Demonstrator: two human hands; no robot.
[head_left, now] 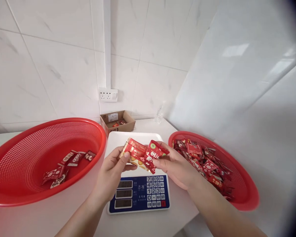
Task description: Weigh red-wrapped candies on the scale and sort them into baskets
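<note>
Above a white weighing scale (111, 207) with a blue keypad panel, my two hands hold small wrapped snack packets. My left hand (113, 164) pinches a red and gold snack packet (135, 148) between thumb and fingers. In my right hand (175, 164) is a red snack packet (153, 152) with a green flower print, its edge overlapping the other packet. A yellowish printed wrapper part shows below them; I cannot tell which packet it belongs to. The scale's pan (113, 138) is partly hidden behind my hands.
At left stands a big red mesh basket (19, 144) with several packets at its bottom. A second red basket (246, 187) at right holds many packets. Behind the scale sit a cardboard box (128, 126) and a clear plastic piece (159, 114), near the tiled wall.
</note>
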